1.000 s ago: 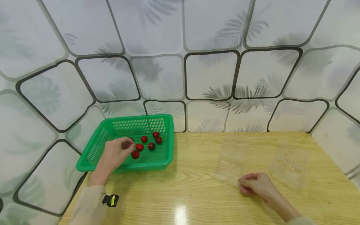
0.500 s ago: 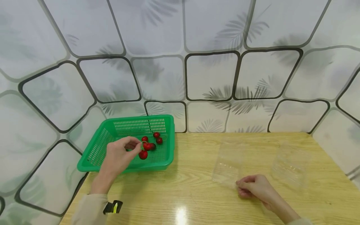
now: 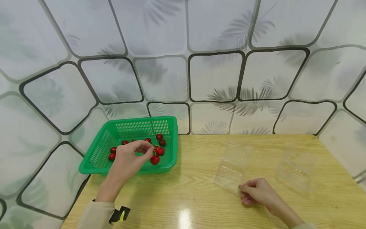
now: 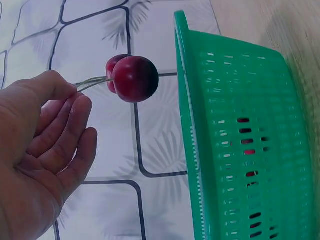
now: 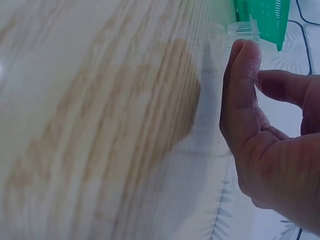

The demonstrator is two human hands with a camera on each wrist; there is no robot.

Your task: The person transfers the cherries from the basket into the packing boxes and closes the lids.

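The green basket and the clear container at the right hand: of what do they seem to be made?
Green basket: likely moulded plastic, slightly shiny; even colour, regular slots.
Clear container: probably thin, glossy plastic; the tabletop shows through, with bright glints.

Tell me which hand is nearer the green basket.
Left. The left hand is just above the green basket, pinching cherry stems; the right hand is well off to the basket's right, at a clear container.

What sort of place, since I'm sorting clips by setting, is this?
Probably an indoor tabletop workspace, perhaps a booth: a wood-grain table has patterned walls behind it and to both sides, and a green basket of cherries sits on it.
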